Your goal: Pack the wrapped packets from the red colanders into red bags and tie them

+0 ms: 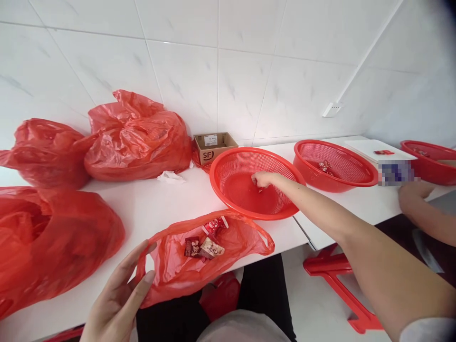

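Note:
My left hand [119,294] holds the left edge of a red plastic bag [171,280] between thumb and fingers, and the bag's mouth gapes upward. Inside the bag lie several small wrapped snacks: a red packet [215,225], a dark brown one [192,247] and a cream one [212,248]. My right hand [262,179] reaches down into a red plastic mesh basket [228,202], its fingers pinched together. Something tiny shows under the fingertips, too small to name. No other items are visible in this basket.
Full red bags [138,137] crowd the left side. A cardboard box [215,147] stands by the wall, near a crumpled white tissue [171,177]. Rightward are a second basket [337,164] with a few snacks, a third basket [432,164], another person's arm [423,209] and a red stool [342,280].

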The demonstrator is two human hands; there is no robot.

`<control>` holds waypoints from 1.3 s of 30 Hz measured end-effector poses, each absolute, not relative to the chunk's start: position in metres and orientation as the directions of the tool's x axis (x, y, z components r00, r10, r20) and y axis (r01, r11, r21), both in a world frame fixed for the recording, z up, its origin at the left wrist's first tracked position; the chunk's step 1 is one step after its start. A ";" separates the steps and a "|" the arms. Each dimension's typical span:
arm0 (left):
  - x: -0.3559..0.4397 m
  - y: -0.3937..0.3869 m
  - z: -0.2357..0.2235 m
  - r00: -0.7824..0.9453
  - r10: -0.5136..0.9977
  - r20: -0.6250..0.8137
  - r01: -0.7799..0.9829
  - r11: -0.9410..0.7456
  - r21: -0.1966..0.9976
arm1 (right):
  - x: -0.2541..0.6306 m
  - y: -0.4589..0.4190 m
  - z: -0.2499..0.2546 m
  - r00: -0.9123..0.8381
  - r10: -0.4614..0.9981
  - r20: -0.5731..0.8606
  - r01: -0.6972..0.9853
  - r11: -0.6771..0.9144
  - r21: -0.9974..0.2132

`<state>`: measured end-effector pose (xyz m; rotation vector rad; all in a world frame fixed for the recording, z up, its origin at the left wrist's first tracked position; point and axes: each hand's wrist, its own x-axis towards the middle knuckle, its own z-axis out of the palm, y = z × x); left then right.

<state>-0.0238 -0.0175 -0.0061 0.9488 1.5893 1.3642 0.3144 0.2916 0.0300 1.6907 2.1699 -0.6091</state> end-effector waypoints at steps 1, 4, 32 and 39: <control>-0.025 -0.019 -0.006 -0.376 0.920 -0.109 0.035 0.132 0.991 | 0.313 0.288 0.035 -0.270 0.828 -0.491 0.962 0.216 -0.165; -0.022 -0.017 -0.001 -0.357 0.927 -0.115 0.046 0.140 0.989 | 0.304 0.265 0.059 -0.379 0.816 -0.437 0.917 0.267 -0.297; -0.010 -0.008 0.015 -0.362 0.927 -0.093 -0.026 0.090 0.996 | 0.273 0.177 0.085 -0.600 0.792 -0.110 0.742 0.500 -0.447; -0.027 -0.019 0.003 -0.419 0.902 -0.105 0.033 0.131 0.991 | 0.254 0.106 0.094 -0.689 0.716 0.111 0.662 0.684 -0.305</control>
